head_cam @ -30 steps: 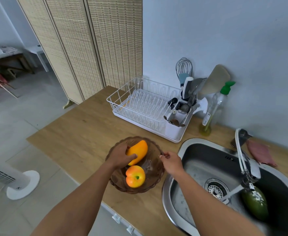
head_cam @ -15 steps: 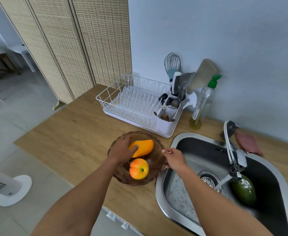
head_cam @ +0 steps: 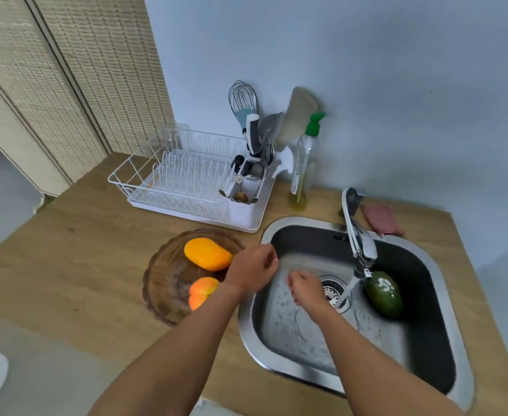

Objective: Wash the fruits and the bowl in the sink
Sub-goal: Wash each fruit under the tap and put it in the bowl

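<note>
**Amber bowl (head_cam: 166, 274) sits at sink's edge**

Wooden counter (head_cam: 81, 265) lies bare to the left of the glass bowl, which holds a yellow mango (head_cam: 207, 258) and an orange fruit (head_cam: 200, 292), its right rim just beside the steel sink (head_cam: 246, 328). The left hand (head_cam: 252, 271) hovers over that edge, the right hand (head_cam: 305, 288) above the wet basin; both hang loosely curled, grasping nothing. A green fruit (head_cam: 381, 292) lies under the tap's (head_cam: 362, 244) running stream.

Water running into the sink (head_cam: 245, 325)
Left hand (head_cam: 252, 270) hovers at its left rim, right hand (head_cam: 305, 288) over the basin (both empty).
</note>
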`<state>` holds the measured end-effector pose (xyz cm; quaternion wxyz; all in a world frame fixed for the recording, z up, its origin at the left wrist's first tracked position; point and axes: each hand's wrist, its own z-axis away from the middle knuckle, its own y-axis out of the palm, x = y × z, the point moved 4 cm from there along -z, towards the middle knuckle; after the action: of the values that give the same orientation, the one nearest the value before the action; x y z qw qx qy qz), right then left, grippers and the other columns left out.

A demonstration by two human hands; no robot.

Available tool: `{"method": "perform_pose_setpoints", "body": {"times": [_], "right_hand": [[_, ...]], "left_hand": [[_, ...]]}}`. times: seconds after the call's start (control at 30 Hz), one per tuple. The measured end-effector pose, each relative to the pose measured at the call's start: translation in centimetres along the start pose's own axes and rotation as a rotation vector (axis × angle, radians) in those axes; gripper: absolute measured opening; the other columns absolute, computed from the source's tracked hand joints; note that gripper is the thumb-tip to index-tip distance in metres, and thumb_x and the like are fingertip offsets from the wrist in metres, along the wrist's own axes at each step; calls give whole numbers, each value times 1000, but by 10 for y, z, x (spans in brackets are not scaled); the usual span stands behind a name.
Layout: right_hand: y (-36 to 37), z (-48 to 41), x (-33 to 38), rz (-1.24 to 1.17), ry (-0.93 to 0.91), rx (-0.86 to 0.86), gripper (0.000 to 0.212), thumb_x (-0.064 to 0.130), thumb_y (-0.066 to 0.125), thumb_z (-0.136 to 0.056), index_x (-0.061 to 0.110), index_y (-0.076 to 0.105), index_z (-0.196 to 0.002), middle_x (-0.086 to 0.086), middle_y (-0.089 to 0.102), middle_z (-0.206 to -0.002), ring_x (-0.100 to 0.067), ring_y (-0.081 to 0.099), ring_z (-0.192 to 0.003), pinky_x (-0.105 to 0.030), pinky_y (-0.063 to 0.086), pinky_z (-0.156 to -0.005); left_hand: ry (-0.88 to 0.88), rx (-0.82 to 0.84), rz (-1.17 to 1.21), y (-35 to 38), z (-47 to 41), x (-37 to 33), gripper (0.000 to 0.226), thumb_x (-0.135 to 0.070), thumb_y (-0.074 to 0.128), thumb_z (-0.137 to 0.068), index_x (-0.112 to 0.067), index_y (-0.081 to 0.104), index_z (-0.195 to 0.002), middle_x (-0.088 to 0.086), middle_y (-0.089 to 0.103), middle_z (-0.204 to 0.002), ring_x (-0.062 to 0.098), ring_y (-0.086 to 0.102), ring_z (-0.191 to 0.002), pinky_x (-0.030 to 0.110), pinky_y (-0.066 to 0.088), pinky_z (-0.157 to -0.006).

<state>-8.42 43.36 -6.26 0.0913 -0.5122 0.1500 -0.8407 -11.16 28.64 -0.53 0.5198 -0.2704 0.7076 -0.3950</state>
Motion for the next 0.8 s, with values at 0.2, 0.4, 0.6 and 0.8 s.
{"method": "perform_pose_setpoints", "body": {"times": [0.2,0.4,0.6,0.8], "right_hand": [[-41,11,-51,-11,130,1,30,15,45,-88,13,55,-59,-2,48,-54,-17,40,-47,-25,31,-47],[-98,19,-93,11,197,-65,30,18,47,-88,14,59,-61,0,51,-54,-16,42,-48,-22,32,-45],[-156,10,-119,-34,243,-181,28,17,47,-91,13,62,-67,-6,56,-64,-17,46,-51,-24,35,-47],[-189,-8,-131,-44,220,-234,28,24,51,-96,2,66,-88,-9,62,-77,-15,53,-63,-27,42,-57]], "left_hand": [[-19,174,25,60,-4,-32,15,-33,54,-89,-21,63,-88,-3,68,-86,19,62,-78,37,56,-74],[-124,373,62,120,3,-52,16,-31,54,-86,-22,64,-96,4,72,-97,27,64,-93,34,50,-78],[-208,446,92,151,-13,-71,20,-31,51,-90,-19,65,-99,7,71,-104,29,63,-97,35,50,-80],[-328,584,128,187,-17,-83,28,-35,46,-95,-13,60,-85,12,68,-99,29,61,-89,31,43,-71]]}}
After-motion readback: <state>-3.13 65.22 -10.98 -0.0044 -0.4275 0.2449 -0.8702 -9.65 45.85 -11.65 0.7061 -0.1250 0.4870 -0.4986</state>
